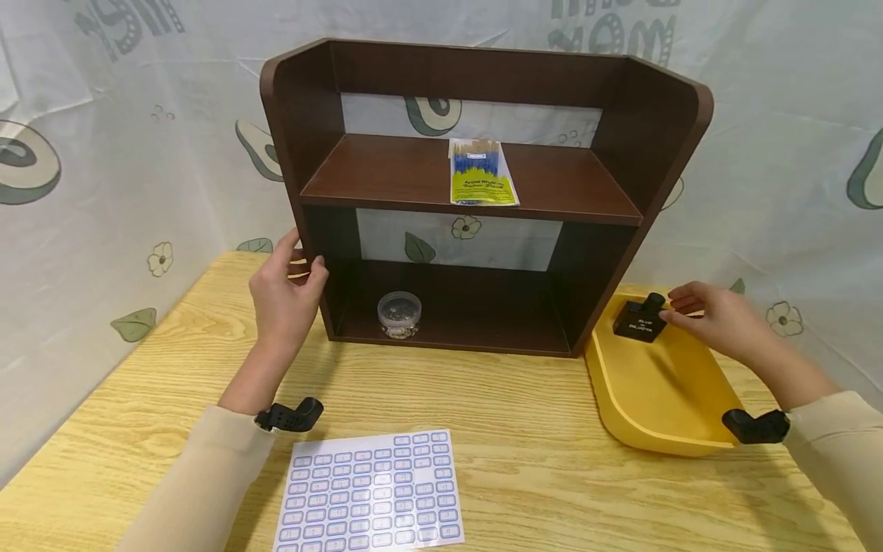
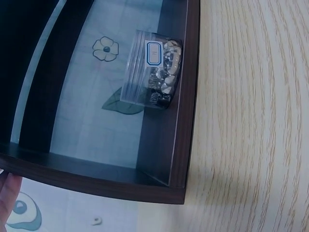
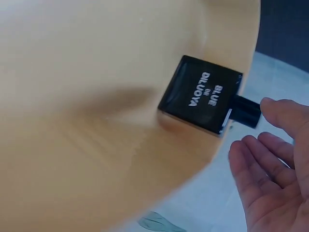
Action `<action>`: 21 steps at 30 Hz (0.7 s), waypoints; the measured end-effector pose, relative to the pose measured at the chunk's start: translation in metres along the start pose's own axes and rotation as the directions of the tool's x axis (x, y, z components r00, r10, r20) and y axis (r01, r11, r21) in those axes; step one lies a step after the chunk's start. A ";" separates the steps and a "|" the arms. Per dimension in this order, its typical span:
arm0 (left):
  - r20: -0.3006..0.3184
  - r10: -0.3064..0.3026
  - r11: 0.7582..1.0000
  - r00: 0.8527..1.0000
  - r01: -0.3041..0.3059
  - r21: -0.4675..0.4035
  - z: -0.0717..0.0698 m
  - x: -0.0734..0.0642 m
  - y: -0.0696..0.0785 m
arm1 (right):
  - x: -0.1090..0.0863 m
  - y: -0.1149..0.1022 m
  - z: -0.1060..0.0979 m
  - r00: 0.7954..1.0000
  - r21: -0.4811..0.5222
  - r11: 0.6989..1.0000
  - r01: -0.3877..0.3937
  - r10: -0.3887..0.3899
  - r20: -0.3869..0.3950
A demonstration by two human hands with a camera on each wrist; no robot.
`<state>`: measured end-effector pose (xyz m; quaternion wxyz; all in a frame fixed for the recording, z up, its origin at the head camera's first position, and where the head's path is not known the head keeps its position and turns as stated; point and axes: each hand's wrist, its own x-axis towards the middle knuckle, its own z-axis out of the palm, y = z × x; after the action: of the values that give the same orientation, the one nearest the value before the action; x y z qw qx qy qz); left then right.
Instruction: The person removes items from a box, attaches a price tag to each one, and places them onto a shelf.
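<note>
My left hand is at the left side panel of a dark brown two-tier shelf, thumb at its front edge and fingers on the outer side. On the lower tier, near that panel, is a small clear zip bag with a blue-bordered label and shiny pieces inside. At the right, a black square perfume bottle leans in the far end of a yellow tray. Beside its black cap is my right hand, fingers relaxed and spread from the thumb, whose tip is right at the cap.
A packet with a blue and yellow print lies on the upper tier. In front of the shelf, a sheet of blue-bordered labels lies on the wood-grain table. A white patterned curtain hangs behind.
</note>
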<state>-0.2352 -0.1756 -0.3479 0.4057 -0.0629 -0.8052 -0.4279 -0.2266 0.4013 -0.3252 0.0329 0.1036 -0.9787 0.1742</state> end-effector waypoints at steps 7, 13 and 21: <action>-0.007 0.014 1.000 1.000 -0.014 -0.009 0.001 -0.001 0.000 | 0.011 0.007 0.013 0.999 0.020 0.999 -0.038 0.038 0.013; -0.012 0.019 1.000 1.000 -0.019 0.004 0.001 0.000 -0.001 | 0.015 0.009 0.021 0.995 0.016 0.997 -0.077 0.076 0.061; -0.015 0.017 1.000 1.000 -0.017 0.005 0.001 0.000 -0.001 | 0.019 0.006 0.032 0.996 0.002 0.998 -0.069 0.069 0.057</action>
<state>-0.2359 -0.1750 -0.3488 0.4155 -0.0657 -0.8026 -0.4230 -0.2472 0.3924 -0.3552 -0.0015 0.0746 -0.9819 0.1742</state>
